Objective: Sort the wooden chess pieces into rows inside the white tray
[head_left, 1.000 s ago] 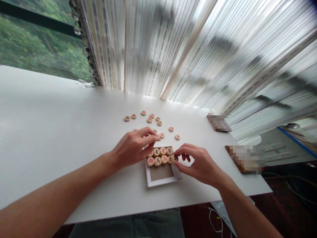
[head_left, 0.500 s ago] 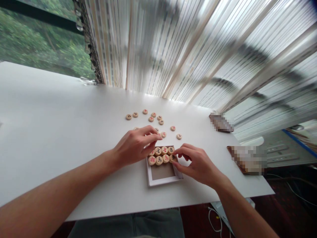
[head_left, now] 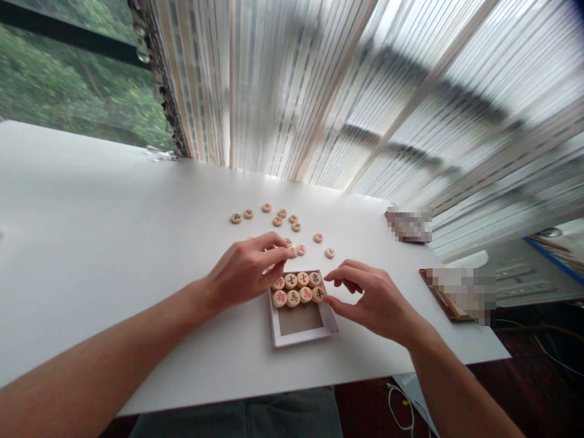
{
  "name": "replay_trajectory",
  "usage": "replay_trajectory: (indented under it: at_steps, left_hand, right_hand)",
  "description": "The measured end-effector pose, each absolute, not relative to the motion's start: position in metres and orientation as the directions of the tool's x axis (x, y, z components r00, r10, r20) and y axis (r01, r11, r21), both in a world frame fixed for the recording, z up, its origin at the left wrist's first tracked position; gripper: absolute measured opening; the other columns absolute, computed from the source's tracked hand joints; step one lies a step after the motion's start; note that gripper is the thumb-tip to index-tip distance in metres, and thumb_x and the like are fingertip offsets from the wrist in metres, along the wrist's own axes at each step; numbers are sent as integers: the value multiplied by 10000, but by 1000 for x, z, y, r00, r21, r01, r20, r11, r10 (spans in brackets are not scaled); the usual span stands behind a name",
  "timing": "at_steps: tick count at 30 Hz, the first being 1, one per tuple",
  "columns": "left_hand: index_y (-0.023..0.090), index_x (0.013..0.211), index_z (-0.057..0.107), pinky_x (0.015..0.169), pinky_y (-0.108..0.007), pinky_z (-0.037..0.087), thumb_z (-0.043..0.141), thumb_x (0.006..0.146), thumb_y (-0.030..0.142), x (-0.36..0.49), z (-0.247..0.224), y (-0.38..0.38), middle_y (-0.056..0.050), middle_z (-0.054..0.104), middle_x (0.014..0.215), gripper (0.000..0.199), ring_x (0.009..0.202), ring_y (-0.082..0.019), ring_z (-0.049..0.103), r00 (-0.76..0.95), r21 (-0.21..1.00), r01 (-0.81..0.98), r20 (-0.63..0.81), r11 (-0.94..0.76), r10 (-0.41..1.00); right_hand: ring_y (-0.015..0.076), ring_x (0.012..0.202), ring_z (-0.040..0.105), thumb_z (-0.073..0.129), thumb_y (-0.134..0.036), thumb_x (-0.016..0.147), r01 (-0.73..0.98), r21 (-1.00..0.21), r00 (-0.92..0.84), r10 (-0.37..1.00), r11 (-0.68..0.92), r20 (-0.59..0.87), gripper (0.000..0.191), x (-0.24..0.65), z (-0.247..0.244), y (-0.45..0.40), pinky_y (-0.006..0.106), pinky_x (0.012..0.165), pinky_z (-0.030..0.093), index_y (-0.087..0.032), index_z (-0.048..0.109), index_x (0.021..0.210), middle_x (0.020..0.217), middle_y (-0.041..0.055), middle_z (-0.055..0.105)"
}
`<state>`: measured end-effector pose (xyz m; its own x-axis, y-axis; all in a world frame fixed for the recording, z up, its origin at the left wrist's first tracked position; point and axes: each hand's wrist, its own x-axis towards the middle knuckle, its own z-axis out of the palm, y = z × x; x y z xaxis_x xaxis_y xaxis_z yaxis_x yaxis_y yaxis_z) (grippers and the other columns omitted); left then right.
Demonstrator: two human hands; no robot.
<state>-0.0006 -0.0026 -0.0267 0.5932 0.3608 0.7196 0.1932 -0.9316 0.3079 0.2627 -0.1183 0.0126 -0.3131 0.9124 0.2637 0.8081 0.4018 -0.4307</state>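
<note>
From the head camera, the right hand's fingers stand parted, gripping nothing, just beside the end piece, perhaps to square its row. Left-hand fingers curl over the box's far-left corner, perhaps steadying it; any grip is hidden. Loose pieces lie beyond, seemingly within reach.

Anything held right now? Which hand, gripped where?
Right hand: holding nothing, open beside the box. Left hand: no piece shows in it, but its underside is hidden, so I can't tell.
</note>
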Motion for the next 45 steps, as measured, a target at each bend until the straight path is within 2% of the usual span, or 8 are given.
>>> replay_trajectory:
  at_steps: [4, 8, 10, 15, 27, 32, 39, 45]
  left_hand:
    - [170, 1079, 780, 799, -297, 635, 613, 956, 65, -5, -27, 6, -87, 784, 1041, 233, 895, -182, 767, 565, 315, 243, 723, -917, 398]
    - [158, 1016, 795, 812, -307, 614, 624, 943, 73, -10, -27, 21, -75, 785, 985, 204, 881, -190, 758, 491, 344, 321, 737, -883, 465]
    - [154, 1010, 803, 816, -309, 609, 619, 943, 83, -13, -27, 27, -73, 783, 964, 209, 852, -187, 753, 461, 375, 361, 724, -854, 513]
    - [164, 1003, 811, 858, -318, 612, 613, 952, 133, -19, -29, 36, -71, 794, 961, 207, 855, -193, 763, 427, 430, 443, 670, -787, 607]
    - [165, 1025, 821, 950, -378, 607, 601, 954, 188, -16, -29, 34, -87, 804, 1020, 232, 986, -248, 764, 445, 451, 531, 572, -717, 689]
    - [162, 1010, 821, 941, -383, 609, 600, 955, 207, -14, -27, 29, -96, 796, 1045, 232, 999, -255, 758, 446, 473, 552, 528, -686, 723]
    - [182, 1024, 823, 632, -268, 560, 621, 930, 197, -17, -27, 30, -81, 779, 1072, 223, 964, -231, 741, 413, 513, 589, 473, -624, 778]
    - [189, 1065, 820, 658, -294, 561, 599, 935, 177, -20, -31, 34, -74, 775, 1089, 256, 887, -212, 737, 412, 542, 594, 430, -594, 804]
  right_hand:
    - [144, 628, 543, 803, -277, 883, 801, -452, -250, 905, 393, 343, 129, 268, 33, -93, 295, 600, 460, -200, 767, 979, 803, 30, 700]
    - [143, 606, 572, 746, -364, 906, 661, -697, -41, 940, 280, 339, 206, 270, 36, -40, 288, 553, 433, -164, 793, 905, 757, 56, 738]
    - [153, 626, 607, 733, -376, 874, 601, -751, 52, 924, 274, 379, 237, 268, 25, -14, 289, 567, 456, -145, 784, 872, 756, 68, 743]
    - [158, 611, 622, 673, -350, 909, 639, -718, 118, 888, 275, 445, 236, 261, -15, 8, 297, 586, 488, -138, 775, 894, 724, 60, 733]
    - [160, 641, 603, 644, -222, 946, 732, -506, -60, 783, 456, 619, 145, 260, -35, -8, 300, 635, 497, -185, 765, 874, 754, 34, 711]
    - [151, 625, 595, 652, -198, 936, 702, -535, -76, 797, 469, 599, 145, 258, -37, -10, 294, 622, 488, -175, 775, 863, 736, 27, 697]
    - [179, 658, 693, 625, -231, 958, 674, -634, 60, 826, 381, 560, 172, 262, -45, -6, 307, 637, 544, -170, 782, 990, 808, 54, 782]
    - [209, 704, 753, 583, -212, 977, 675, -653, 121, 822, 343, 556, 218, 268, -49, -2, 333, 657, 590, -158, 771, 1073, 860, 79, 808]
